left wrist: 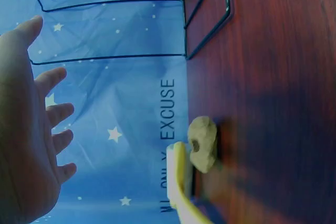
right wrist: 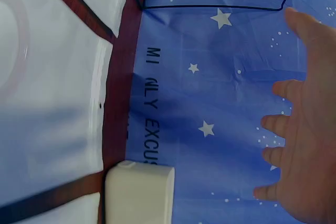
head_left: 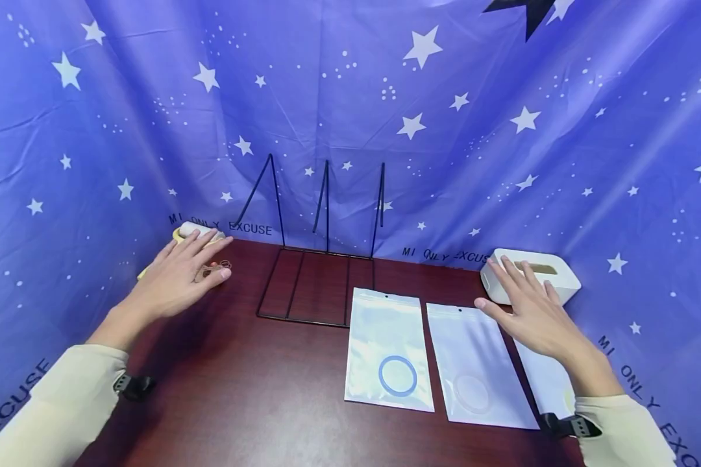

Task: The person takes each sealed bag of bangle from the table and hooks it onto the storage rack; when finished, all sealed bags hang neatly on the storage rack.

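My left hand (head_left: pixel 172 279) hovers with spread fingers over the table's left side, holding nothing. Partly hidden beneath it are a white and yellow object (head_left: pixel 195 228) and a small brown cord bundle (head_left: pixel 226 264) with red bits. In the left wrist view, a tan lumpy object (left wrist: pixel 205 153) lies beside the yellow and white piece (left wrist: pixel 180 174). Held out flat and empty, my right hand (head_left: pixel 537 318) overlaps a white box (head_left: pixel 568 280) with a slot on top. Near it lie flat white zip pouches: one (head_left: pixel 380 337) with a blue ring, another (head_left: pixel 473 344) with a pale ring.
A black wire rack (head_left: pixel 328 214) with upright triangular dividers stands at the back middle. One more white pouch (head_left: pixel 540 370) lies partly under the right wrist. A blue star-printed curtain (head_left: pixel 350 84) encloses the dark red wooden table (head_left: pixel 257 383).
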`<state>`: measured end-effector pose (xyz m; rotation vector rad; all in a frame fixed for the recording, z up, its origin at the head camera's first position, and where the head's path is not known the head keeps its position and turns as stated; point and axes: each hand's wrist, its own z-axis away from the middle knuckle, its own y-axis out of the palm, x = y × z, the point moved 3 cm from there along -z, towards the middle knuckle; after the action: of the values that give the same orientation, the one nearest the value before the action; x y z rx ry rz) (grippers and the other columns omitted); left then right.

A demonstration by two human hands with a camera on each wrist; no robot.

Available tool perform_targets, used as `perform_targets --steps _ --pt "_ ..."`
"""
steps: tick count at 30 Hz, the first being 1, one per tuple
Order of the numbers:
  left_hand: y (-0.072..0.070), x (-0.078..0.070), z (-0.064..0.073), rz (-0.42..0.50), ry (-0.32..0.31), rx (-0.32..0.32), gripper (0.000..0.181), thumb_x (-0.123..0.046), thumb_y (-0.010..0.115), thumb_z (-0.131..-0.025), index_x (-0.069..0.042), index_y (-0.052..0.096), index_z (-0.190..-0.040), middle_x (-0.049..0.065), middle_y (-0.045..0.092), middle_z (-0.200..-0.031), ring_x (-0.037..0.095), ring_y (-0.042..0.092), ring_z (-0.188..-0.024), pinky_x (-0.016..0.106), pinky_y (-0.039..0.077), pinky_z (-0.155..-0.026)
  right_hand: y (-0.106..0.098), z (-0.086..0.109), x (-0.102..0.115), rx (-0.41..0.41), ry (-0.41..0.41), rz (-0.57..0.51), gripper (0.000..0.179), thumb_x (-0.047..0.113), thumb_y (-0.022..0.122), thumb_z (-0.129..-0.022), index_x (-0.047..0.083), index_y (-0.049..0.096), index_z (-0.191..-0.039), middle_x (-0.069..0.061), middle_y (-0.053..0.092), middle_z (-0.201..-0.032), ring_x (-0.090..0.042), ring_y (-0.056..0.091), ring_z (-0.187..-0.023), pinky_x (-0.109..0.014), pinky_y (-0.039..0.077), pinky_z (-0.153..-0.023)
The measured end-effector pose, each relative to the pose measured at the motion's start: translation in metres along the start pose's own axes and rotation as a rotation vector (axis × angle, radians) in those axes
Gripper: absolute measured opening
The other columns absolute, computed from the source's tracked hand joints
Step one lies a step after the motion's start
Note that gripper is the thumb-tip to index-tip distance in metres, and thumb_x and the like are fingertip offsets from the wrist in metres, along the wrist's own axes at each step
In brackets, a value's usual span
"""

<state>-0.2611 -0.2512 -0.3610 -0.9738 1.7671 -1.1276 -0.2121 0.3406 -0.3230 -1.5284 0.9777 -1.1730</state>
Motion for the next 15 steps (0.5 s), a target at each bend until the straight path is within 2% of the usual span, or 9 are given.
perform_targets --steps 8,11,15 --pt "0.034 -0.010 -0.001 0.067 0.023 -0.030 0.073 -0.053 0.055 -0.102 -0.015 0.035 -0.162 0.020 0.033 -0.167 0.046 0.030 -0.154 0.064 0.028 -0.122 0.024 -0.017 0.005 -0.041 -0.048 -0.106 0.082 0.054 0.056 -0.102 0.013 0.023 -0.165 -0.026 0.026 -0.168 -0.053 0.020 -0.154 -0.077 0.021 -0.115" --pt "0.050 -0.012 -0.002 0.121 0.000 -0.018 0.075 -0.052 0.056 -0.102 -0.011 0.034 -0.161 0.021 0.035 -0.166 0.045 0.029 -0.154 0.068 0.026 -0.121 0.039 -0.024 0.005 -0.026 -0.039 -0.176 0.080 0.053 0.056 -0.103 0.011 0.026 -0.164 -0.025 0.028 -0.167 -0.052 0.027 -0.152 -0.074 0.026 -0.115" --pt "0.072 -0.013 -0.003 0.191 -0.028 0.014 0.078 -0.051 0.059 -0.101 -0.007 0.034 -0.161 0.021 0.034 -0.166 0.046 0.027 -0.155 0.069 0.023 -0.122 0.060 -0.030 0.005 -0.001 -0.009 -0.278 0.079 0.052 0.056 -0.104 0.008 0.027 -0.163 -0.025 0.030 -0.166 -0.051 0.028 -0.152 -0.073 0.027 -0.116"
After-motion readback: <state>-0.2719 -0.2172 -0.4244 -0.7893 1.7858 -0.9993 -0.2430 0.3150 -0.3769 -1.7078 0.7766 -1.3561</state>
